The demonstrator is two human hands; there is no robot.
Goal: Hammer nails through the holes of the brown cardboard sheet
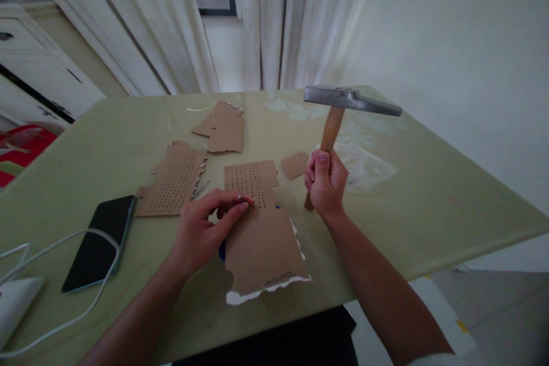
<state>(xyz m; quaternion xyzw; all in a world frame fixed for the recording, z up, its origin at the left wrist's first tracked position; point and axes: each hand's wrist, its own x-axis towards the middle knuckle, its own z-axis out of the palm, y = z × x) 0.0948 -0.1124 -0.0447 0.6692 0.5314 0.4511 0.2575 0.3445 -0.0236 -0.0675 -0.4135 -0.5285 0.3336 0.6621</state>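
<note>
My right hand (pixel 325 183) grips the wooden handle of a hammer (pixel 343 104), its steel head raised above the table. My left hand (pixel 206 226) pinches a small nail (pixel 247 202) upright on a torn cardboard piece (pixel 261 240) that has rows of punched holes at its far end. A blue object (pixel 222 251) peeks out from under that cardboard, mostly hidden. The hammer head is up and to the right of the nail.
A second perforated cardboard (pixel 174 183) lies to the left, with loose nails (pixel 199 189) beside it. More cardboard scraps (pixel 225 128) and a small square (pixel 295 164) lie farther back. A dark phone (pixel 100 240) and white cable (pixel 64 274) sit on the green table (pixel 429 211), a plastic sheet (pixel 364 166) at right.
</note>
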